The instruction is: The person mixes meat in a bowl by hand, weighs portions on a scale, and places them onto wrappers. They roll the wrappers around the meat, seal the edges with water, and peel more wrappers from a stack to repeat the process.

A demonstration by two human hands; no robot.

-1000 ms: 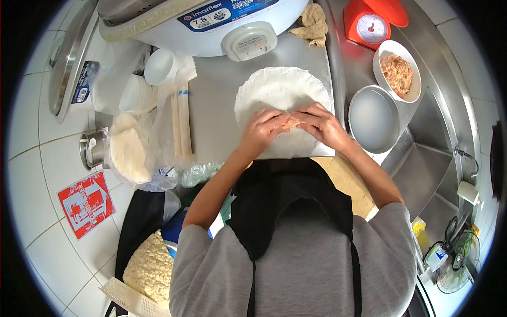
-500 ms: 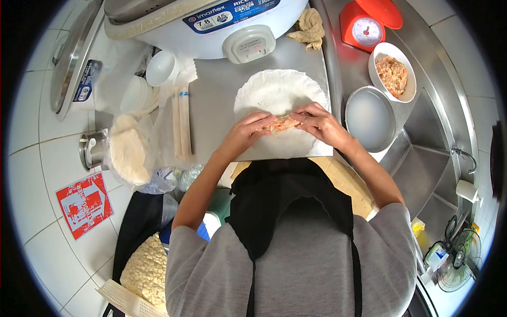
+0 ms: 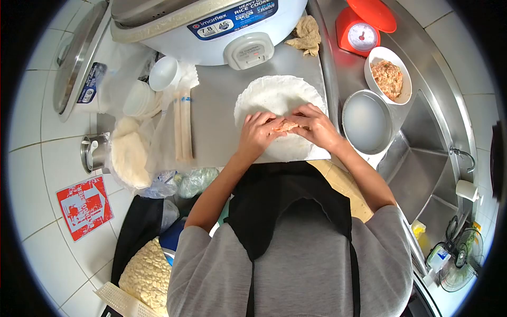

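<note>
A round white wrapper sheet (image 3: pixel 277 92) lies flat near the front edge of the steel counter. Across its lower half is a short strip of orange-pink minced meat filling (image 3: pixel 286 127). My left hand (image 3: pixel 258 132) closes its curled fingers on the left end of the strip. At the right end, my right hand (image 3: pixel 317 127) grips the filling between thumb and fingers. Both hands rest over the wrapper, and the strip's ends are hidden under the fingers. To the right, a white bowl (image 3: pixel 405 95) holds more of the minced filling (image 3: pixel 387 78).
Right of the wrapper stands a round metal pan (image 3: pixel 345 122) of cloudy liquid, by the steel sink (image 3: pixel 417 171). A red scale (image 3: pixel 351 46) is behind. A rice cooker (image 3: pixel 211 50) and a cloth (image 3: pixel 305 36) border the back; bagged wrappers (image 3: pixel 130 158) and two pale sticks (image 3: pixel 182 129) lie left.
My left hand has moved right, closer to my right hand. Less of the filling strip shows between them. The whole view has shifted slightly.
</note>
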